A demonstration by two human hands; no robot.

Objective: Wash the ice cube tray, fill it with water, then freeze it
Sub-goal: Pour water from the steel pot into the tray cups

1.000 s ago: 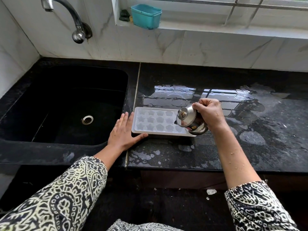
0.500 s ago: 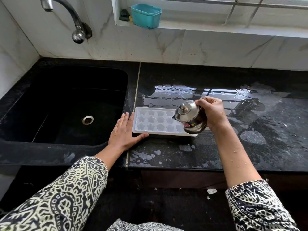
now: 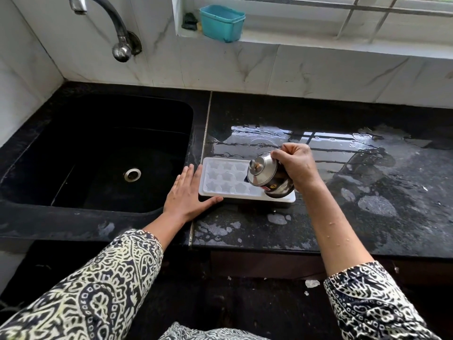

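A white ice cube tray (image 3: 220,179) with star-shaped cells lies flat on the black counter, just right of the sink. My left hand (image 3: 187,195) rests flat against the tray's left end, fingers spread, thumb along its front edge. My right hand (image 3: 297,165) grips a small lidded steel kettle (image 3: 266,175), tilted to the left over the right half of the tray. The kettle hides the tray's right cells. I cannot tell whether water is flowing.
A deep black sink (image 3: 103,153) with a round drain lies to the left under a wall tap (image 3: 115,28). The counter (image 3: 367,192) is wet with puddles. A teal plastic tub (image 3: 221,23) stands on the window ledge.
My right hand has carried the kettle a little left and up over the tray and tipped it further. The left hand and the tray have stayed put.
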